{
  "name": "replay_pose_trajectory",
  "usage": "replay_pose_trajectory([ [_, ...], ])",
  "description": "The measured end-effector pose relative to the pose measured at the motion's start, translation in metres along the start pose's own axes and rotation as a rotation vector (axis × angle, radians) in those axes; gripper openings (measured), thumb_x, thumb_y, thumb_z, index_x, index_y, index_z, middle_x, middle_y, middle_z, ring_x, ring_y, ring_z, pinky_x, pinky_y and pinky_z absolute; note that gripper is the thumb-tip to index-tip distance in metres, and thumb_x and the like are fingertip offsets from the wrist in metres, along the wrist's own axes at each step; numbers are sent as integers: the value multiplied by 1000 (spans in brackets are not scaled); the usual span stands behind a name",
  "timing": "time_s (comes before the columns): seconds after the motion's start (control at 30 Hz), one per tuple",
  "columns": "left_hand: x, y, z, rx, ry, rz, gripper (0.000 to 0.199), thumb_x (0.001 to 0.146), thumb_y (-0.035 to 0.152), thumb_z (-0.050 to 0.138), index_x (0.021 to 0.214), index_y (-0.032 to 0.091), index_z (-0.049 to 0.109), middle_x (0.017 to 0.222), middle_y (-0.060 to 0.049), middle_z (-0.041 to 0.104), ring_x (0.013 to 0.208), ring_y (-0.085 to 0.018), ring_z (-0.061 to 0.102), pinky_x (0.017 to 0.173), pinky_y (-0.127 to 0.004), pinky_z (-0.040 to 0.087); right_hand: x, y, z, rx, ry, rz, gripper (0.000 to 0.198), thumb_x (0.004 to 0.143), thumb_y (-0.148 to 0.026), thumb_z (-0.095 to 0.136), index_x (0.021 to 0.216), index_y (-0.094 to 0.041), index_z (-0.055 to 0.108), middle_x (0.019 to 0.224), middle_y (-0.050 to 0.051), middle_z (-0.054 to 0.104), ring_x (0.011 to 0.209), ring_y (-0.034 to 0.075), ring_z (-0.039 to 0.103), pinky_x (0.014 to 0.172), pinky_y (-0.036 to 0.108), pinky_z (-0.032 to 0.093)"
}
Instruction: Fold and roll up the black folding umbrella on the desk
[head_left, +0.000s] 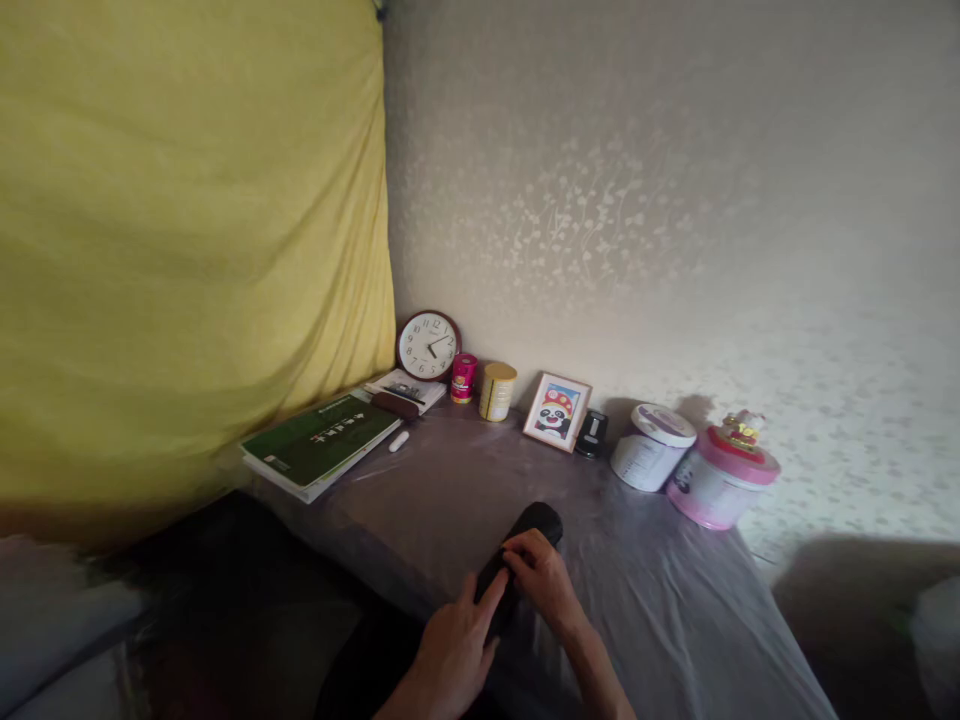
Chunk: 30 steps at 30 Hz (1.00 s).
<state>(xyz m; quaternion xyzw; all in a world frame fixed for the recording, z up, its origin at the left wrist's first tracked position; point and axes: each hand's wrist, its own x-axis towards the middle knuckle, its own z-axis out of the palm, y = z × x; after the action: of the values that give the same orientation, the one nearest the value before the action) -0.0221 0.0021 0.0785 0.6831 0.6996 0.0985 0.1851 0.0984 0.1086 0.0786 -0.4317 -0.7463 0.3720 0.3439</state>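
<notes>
A long black object (541, 522) with a rounded far end lies slantwise at the near edge of the table. It looks soft, like a folded umbrella or a slim pouch, but its kind is not certain. Wrapped around its near part is my left hand (459, 645), the index finger stretched along the top. My right hand (545, 578) rests over its middle, with thumb and fingertips pinched together at its surface. What the right fingertips pinch is too small and dark to make out. The near end of the black object is hidden by my left hand.
Left on the grey-covered table (435, 500) lie a green book (322, 440), a brown case (395, 404) and a white marker-like item (399, 441). Along the wall stand a clock (430, 345), pink can (463, 380), yellow-lidded can (497, 392), panda picture (557, 411), black punch-like item (592, 434) and two tubs (651, 455).
</notes>
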Motion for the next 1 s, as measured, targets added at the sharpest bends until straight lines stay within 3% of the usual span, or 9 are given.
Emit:
replay_pose_trajectory([
  [0.17, -6, -5, 0, -56, -15, -1, 72, 80, 21, 48, 142, 17, 12, 139, -17, 37, 102, -25, 59, 88, -36, 46, 9, 1, 5, -275, 24, -59, 11, 69, -16, 54, 73, -19, 63, 74, 1, 59, 65, 13, 57, 63, 23, 45],
  [0.37, -20, -15, -5, -158, -52, 7, 78, 76, 18, 50, 142, 19, 8, 147, -16, 22, 110, -24, 56, 92, -31, 44, 7, -6, -4, -6, 74, 128, 24, 81, -35, 45, 87, -19, 61, 50, -4, 53, 42, 12, 51, 42, 21, 40],
  [0.47, -25, -20, -6, -173, -53, -9, 77, 76, 16, 49, 142, 19, 10, 150, -16, 12, 116, -24, 52, 95, -32, 42, 6, -11, -11, -43, 97, -8, 24, 81, -35, 48, 89, -20, 64, 71, 2, 66, 61, 14, 61, 58, 23, 48],
  [0.6, -26, -24, -3, -165, -31, 26, 80, 73, 12, 50, 142, 19, 11, 151, -14, 4, 124, -25, 44, 97, -31, 40, 4, -11, -11, -133, -20, -128, 23, 79, -29, 48, 91, -22, 67, 90, 4, 70, 84, 18, 64, 78, 29, 49],
  [1.0, -27, -23, 1, -166, 11, 89, 86, 69, 5, 46, 142, 22, 6, 152, -7, 0, 128, -21, 39, 98, -28, 40, 3, -3, -5, -248, -93, -194, 27, 73, -17, 48, 93, -21, 65, 96, 4, 65, 69, 13, 59, 71, 27, 48],
])
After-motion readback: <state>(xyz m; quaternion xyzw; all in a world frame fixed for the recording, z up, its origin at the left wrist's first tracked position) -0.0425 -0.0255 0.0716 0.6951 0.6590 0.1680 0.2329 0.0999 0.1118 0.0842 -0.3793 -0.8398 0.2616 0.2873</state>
